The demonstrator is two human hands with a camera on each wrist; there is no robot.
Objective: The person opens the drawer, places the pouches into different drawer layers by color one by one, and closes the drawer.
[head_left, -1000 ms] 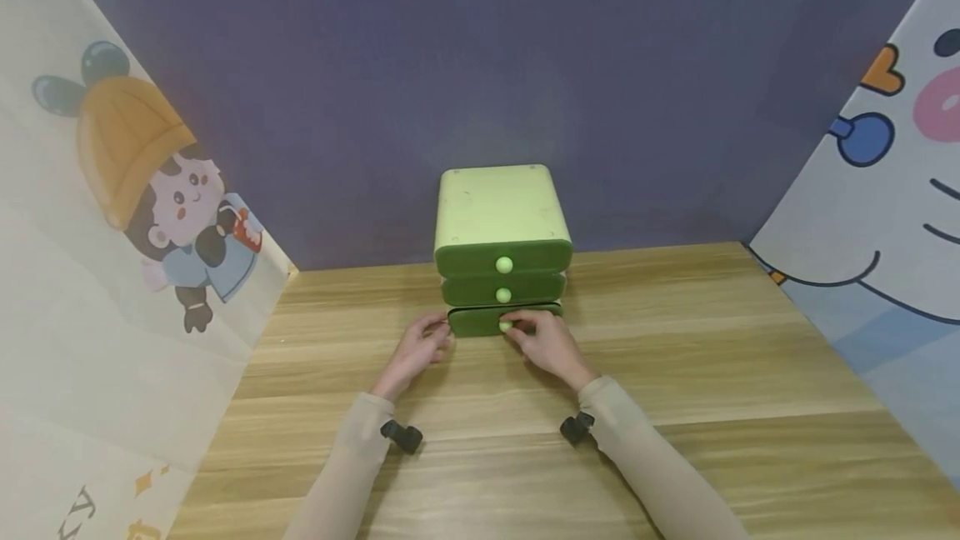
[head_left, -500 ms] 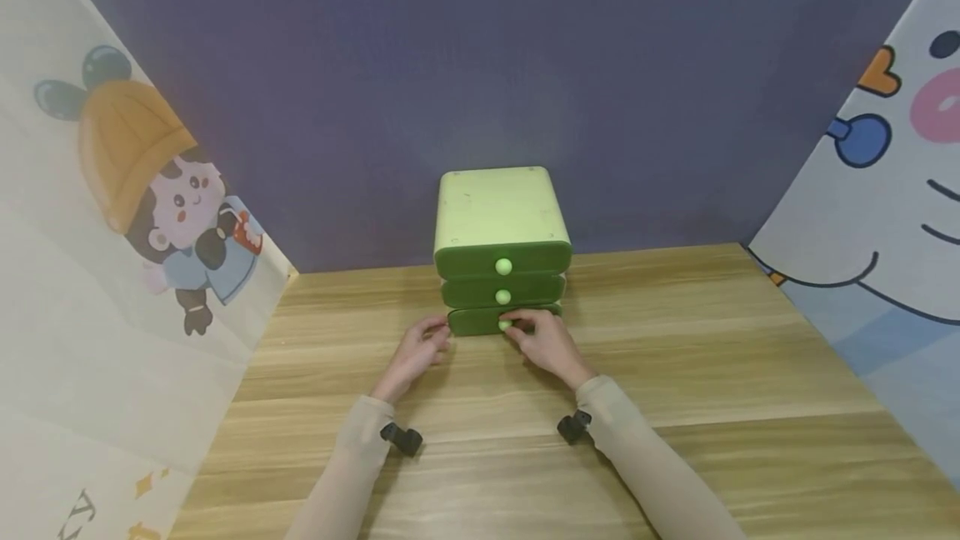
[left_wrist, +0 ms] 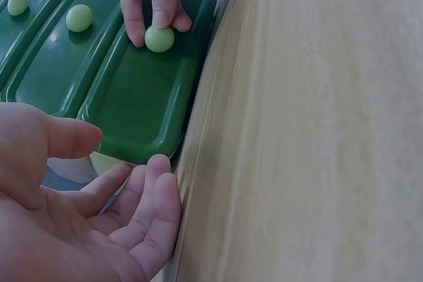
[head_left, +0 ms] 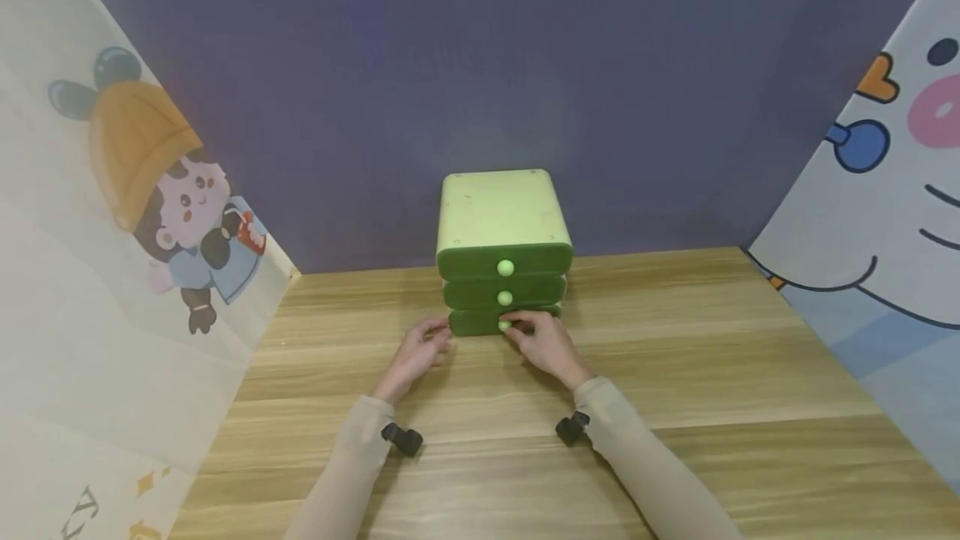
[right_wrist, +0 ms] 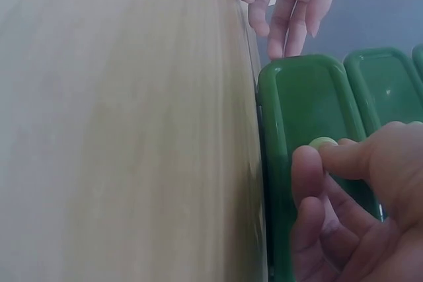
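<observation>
A small light-green drawer cabinet (head_left: 502,211) with three dark-green drawer fronts stands against the back wall. My right hand (head_left: 547,348) pinches the round pale-green knob (left_wrist: 159,39) of the bottom drawer (left_wrist: 135,110) between thumb and fingers. That drawer front sits nearly in line under the two above. At the cabinet's lower left, my left hand (head_left: 418,350) has its fingers loosely bent, fingertips right at the end of the bottom drawer. In the left wrist view, those fingertips (left_wrist: 158,163) lie beside the drawer's corner, the thumb held apart.
The cabinet rests on a wood-grain table (head_left: 480,473). Behind it rises a dark blue-purple wall (head_left: 495,65). Cartoon-printed panels flank the table, a child in an orange hat (head_left: 138,148) on the left one. Black wrist cameras (head_left: 402,439) sit on both sleeves.
The dark gap above the bottom drawer front has closed as the drawer slid slightly inward under the right hand. The left hand has stayed nearly still.
</observation>
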